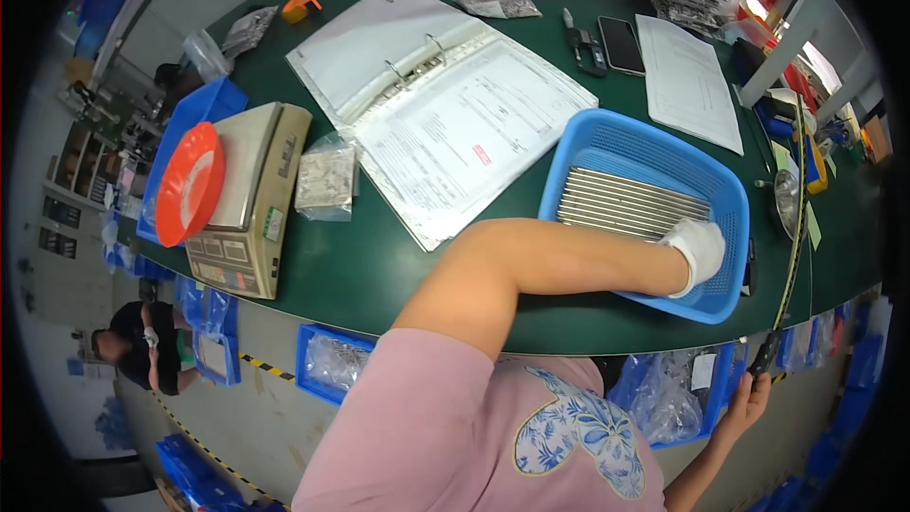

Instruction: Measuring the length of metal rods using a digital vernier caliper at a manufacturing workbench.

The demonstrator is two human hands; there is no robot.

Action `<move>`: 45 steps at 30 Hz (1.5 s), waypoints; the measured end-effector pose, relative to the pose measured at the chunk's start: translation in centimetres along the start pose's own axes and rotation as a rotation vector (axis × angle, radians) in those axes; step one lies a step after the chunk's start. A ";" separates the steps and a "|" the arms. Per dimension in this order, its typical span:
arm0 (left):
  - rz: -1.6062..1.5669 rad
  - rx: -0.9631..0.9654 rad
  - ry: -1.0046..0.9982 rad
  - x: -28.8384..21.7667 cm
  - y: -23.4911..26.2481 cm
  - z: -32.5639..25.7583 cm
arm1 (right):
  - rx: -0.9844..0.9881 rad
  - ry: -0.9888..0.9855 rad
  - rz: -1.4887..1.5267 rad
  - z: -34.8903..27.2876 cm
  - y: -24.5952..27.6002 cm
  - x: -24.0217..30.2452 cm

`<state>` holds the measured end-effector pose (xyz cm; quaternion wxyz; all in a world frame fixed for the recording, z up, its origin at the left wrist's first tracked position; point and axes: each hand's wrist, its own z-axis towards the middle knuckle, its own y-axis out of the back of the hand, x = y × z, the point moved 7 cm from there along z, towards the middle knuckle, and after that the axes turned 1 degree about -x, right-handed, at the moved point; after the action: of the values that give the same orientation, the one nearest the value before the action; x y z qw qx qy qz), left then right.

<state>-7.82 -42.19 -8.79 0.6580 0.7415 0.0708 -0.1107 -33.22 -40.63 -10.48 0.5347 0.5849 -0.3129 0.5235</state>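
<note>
White cloth covers your left hand (699,248), which reaches into the blue perforated plastic basket (654,137) on the green table (379,265); the gloved fingers rest at the near end of the row of long grey metal rods (630,201) lying side by side on the basket floor, but you cannot tell from here whether they are clenched on a rod or merely touching. Your right hand (749,398) hangs below the table edge, bare, its fingers closed around the black handle of a thin tool (766,353). Beyond the basket from your left hand lies an open white ring binder of printed sheets (445,104), and further left a beige weighing scale (251,194) carrying an orange round dish (190,185).
</note>
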 end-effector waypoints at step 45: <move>-2.048 -1.171 0.325 19.4 1.1 -23.6 | 0.612 0.251 -0.425 1.2 -17.3 11.4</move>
<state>12.90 -19.73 -10.10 0.4853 -0.0677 0.7523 -0.4404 -13.99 -35.51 -4.74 0.4662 0.7005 0.0536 0.5376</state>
